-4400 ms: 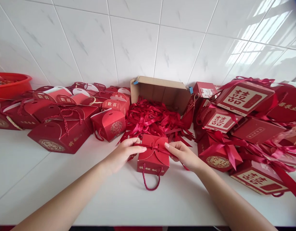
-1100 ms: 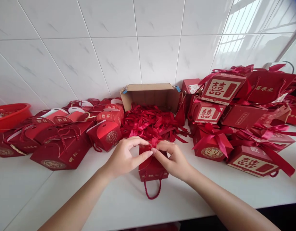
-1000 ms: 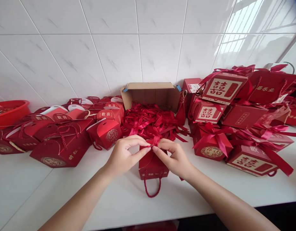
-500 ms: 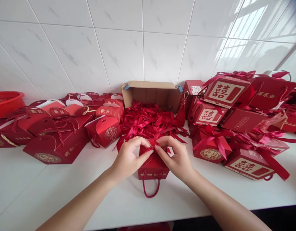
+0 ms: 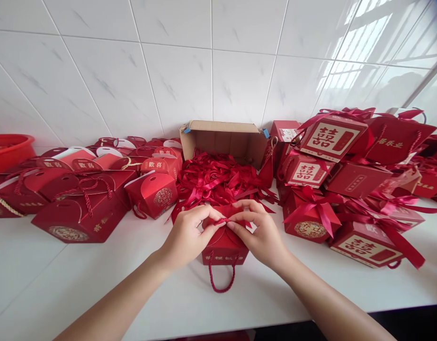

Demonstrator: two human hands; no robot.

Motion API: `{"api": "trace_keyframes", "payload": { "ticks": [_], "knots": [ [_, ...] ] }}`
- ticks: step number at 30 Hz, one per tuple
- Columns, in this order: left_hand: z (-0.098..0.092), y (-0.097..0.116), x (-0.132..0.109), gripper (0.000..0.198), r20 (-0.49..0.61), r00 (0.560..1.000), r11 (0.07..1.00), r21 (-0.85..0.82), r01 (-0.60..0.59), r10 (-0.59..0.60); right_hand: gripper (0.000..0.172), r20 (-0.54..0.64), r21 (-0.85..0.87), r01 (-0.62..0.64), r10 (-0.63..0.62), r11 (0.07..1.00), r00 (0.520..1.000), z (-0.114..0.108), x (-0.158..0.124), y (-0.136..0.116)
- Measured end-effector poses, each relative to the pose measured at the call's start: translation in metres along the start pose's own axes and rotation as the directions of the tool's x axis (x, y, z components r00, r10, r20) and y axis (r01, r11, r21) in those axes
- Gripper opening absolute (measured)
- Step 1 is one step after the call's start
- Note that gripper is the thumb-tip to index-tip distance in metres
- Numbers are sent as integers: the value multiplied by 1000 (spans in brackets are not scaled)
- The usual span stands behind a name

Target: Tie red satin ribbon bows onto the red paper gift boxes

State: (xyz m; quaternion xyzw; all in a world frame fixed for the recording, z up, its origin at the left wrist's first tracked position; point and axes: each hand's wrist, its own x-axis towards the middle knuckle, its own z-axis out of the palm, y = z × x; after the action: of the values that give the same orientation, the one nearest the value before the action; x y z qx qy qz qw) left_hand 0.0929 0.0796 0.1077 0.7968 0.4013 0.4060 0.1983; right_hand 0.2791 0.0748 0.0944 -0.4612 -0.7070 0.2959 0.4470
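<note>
A small red gift box (image 5: 223, 242) with gold lettering stands on the white counter between my hands. Its twisted cord handle (image 5: 221, 290) hangs down toward me. Over the top of the box, my left hand (image 5: 188, 233) pinches a red ribbon (image 5: 223, 221) between thumb and fingertips. From the other side, my right hand (image 5: 263, 233) grips the same ribbon with thumb and index finger, its other fingers loosely curled. The fingertips of both hands nearly meet at the lid, and they hide part of the ribbon, so I cannot tell whether it is knotted.
Behind the box, a heap of red ribbons (image 5: 218, 177) spills from an open cardboard box (image 5: 223, 127) against the tiled wall. Several ribbonless red boxes (image 5: 79, 218) stand left, beside a red basin (image 5: 10, 151). Ribbon-tied boxes (image 5: 332, 137) are stacked at right.
My right hand's fingers have spread and lifted slightly, while both hands stay at the lid. The ribbon between the fingertips now looks flatter. The view has shifted very slightly.
</note>
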Motion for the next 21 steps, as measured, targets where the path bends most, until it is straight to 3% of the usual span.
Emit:
{"api": "trace_keyframes", "payload": {
  "ticks": [4,9,16,21],
  "knots": [
    [-2,1,1,11,55,993,993,-41,108,-106,13,107,148,-127,111,981,988,-1,2,-2],
    [-2,1,7,6,67,992,990,-85,113,-107,26,216,205,-141,95,969,972,-2,4,-4],
    [1,-8,9,18,73,995,944,-319,91,-71,27,88,377,-172,150,910,985,9,1,-2],
    [-2,-11,1,17,13,998,953,-297,57,-56,27,61,396,-187,178,899,982,11,-1,0]
  ]
}}
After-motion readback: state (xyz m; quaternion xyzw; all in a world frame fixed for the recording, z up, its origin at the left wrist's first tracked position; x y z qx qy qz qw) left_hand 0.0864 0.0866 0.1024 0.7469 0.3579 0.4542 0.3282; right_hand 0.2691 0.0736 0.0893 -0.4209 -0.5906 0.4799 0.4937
